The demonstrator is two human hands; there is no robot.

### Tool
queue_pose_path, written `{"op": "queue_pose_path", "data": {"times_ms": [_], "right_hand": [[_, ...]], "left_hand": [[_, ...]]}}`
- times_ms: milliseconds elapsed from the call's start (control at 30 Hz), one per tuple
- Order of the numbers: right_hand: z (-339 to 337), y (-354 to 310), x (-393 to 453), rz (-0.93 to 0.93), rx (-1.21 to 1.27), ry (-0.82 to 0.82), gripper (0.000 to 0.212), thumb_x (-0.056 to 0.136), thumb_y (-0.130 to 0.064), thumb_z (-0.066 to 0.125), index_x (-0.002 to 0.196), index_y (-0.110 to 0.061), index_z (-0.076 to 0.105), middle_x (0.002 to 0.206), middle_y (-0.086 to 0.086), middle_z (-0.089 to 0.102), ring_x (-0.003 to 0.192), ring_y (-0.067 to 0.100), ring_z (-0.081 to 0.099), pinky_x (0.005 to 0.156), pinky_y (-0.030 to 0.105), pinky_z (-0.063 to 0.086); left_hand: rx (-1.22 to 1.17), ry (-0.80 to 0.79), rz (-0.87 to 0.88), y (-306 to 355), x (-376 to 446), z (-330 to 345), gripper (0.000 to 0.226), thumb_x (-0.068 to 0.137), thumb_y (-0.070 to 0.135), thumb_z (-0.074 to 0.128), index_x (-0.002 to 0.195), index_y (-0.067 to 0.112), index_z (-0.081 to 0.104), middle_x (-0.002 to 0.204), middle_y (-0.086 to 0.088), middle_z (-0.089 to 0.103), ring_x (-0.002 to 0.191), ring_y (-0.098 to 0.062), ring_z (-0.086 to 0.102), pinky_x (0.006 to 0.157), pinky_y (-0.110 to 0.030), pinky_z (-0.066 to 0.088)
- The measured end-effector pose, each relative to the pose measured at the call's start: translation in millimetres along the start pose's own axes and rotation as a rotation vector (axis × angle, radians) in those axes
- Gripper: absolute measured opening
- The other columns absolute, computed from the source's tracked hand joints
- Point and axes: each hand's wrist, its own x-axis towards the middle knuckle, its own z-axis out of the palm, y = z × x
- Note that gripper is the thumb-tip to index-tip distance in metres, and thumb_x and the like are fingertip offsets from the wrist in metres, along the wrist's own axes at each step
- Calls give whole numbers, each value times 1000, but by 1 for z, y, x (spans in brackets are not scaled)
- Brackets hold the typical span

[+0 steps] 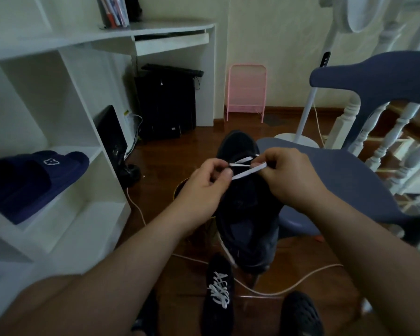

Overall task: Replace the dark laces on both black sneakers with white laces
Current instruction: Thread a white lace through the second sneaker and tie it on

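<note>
No words, numbers or brand names can be read anywhere here. The one sign is a small white-outlined emblem (51,161), not lettering, on the strap of a navy slipper (32,180) lying on the white shelf (80,163), well off to the left of where the fingers pinch the lace. A pale sticker (173,129) on the black case beyond the grip is too small to read.

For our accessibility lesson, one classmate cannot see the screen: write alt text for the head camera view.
A person's left hand and right hand each pinch a flat white lace threaded through a black sneaker resting on a blue wooden chair. On the dark wooden floor below lies a second black sneaker with white laces; a white shelf stands left.
</note>
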Motion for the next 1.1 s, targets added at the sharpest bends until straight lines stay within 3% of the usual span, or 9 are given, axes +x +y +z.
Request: {"op": "queue_pose_path", "data": {"times_ms": [100,233,333,433,533,667,767,933,1100], "right_hand": [[-8,4,3,34,33,40,14,99,-19,66,95,-28,76,85,-9,70,69,9,62,57,24,45],[-13,9,1,31,6,26,13,99,-20,67,95,-27,77,80,-12,67,66,9,60,55,22,40],[-13,13,-2,15,-51,-10,10,99,-24,68,93,-30,74,78,-11,65,65,9,58,55,24,40],[-13,15,-2,15,-97,-17,12,100,-27,68,88,-28,69,73,-9,61,65,9,56,55,25,39],[-15,19,0,37,-147,1,21,101,-28,66,80,-25,64,67,-4,58,61,13,54,52,27,36],[-25,28,2,91,-189,4,14,101,-26,66,89,-19,70,69,0,61,61,15,55,51,27,36],[-24,31,1,93,-256,-42,9,99,-25,68,104,-21,75,81,-3,66,70,16,60,60,33,51],[-20,23,-3,93,-298,-201,27,94,-19,75,120,-23,74,110,1,72,87,14,61,79,30,52],[-17,13,-1,60,-265,-201,38,89,-26,81,127,-22,73,120,0,73,109,19,66,92,29,51]], "left_hand": [[-51,-72,-111,0,2,1,30,108,55,43,122,32,54,106,3,64,88,-14,61,74,-30,48],[-47,-196,-111,-6,-1,1,24,106,45,56,104,25,70,83,6,71,80,-14,67,79,-32,56],[-13,-89,-60,-3,0,-11,19,107,34,57,96,28,72,70,12,62,67,-3,59,70,-26,46],[-540,127,-60,6,2,-31,25,104,25,61,79,24,67,59,7,51,62,-12,53,71,-32,45],[-1104,189,23,21,3,-61,28,91,26,66,66,23,55,52,9,36,52,-9,39,63,-27,40],[-1352,269,134,26,0,-104,20,97,30,61,79,23,64,61,11,50,52,-4,42,58,-23,38],[-1157,215,63,23,1,-99,23,102,33,54,95,22,73,78,11,64,53,-4,44,50,-19,36],[-177,187,46,23,0,-42,21,106,13,55,113,25,70,95,-2,76,50,-4,48,48,-21,34],[-208,163,93,17,-1,-11,24,104,11,51,109,34,56,92,2,72,58,-3,52,65,-34,39]]}}
